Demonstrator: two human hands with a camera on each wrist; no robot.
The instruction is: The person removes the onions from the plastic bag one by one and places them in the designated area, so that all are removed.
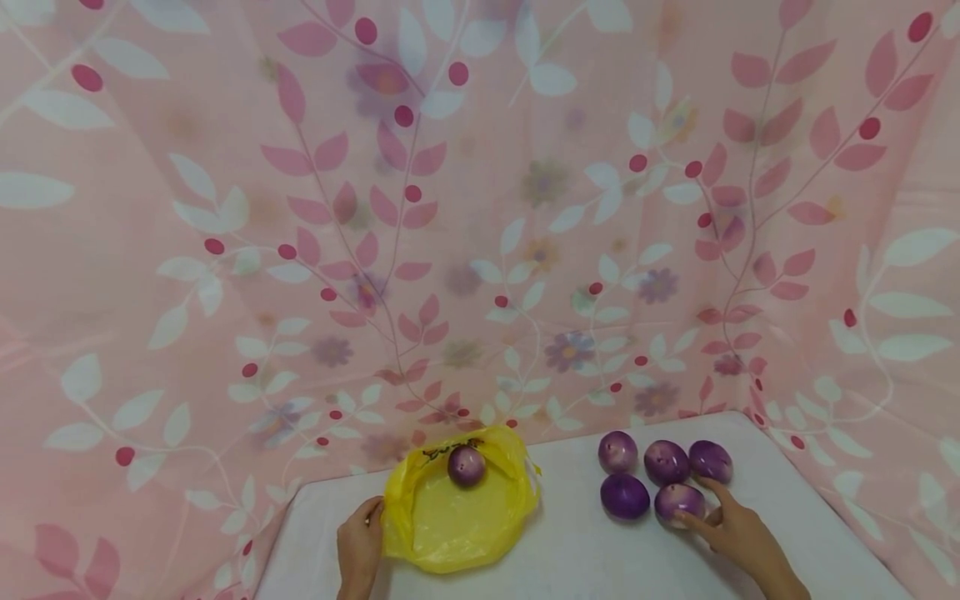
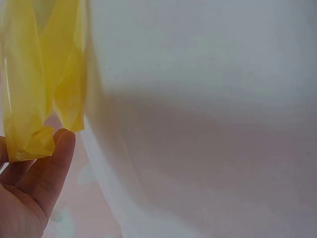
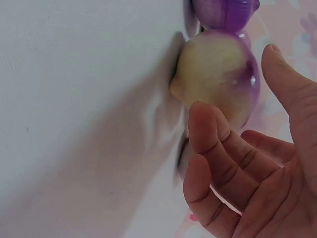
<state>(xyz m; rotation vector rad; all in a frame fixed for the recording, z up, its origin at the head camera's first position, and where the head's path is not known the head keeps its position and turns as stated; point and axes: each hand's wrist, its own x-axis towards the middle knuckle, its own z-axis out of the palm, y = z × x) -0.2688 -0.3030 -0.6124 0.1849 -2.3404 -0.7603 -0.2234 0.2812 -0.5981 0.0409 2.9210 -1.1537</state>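
Observation:
My left hand (image 1: 360, 540) pinches the left edge of a yellow plastic bag (image 1: 450, 558), which lies with its mouth spread wide. In the left wrist view, a folded strip of the bag (image 2: 29, 99) runs down between thumb and fingers. One purple onion (image 1: 467, 467) sits inside the bag at its back. Over on the right, my right hand (image 1: 738, 533) reaches round the nearest glossy purple-and-pale onion (image 1: 679, 502), thumb and fingers spread on either side. In the right wrist view, fingertips are right at that onion (image 3: 218, 74), while the thumb stands apart from it.
Several more onions sit close together beside it, among them a dark purple one (image 1: 625, 497) and one at the far right (image 1: 711, 461). A white cloth (image 1: 573, 550) covers the table. Pink leaf-patterned curtain (image 1: 480, 250) hangs behind and along the sides.

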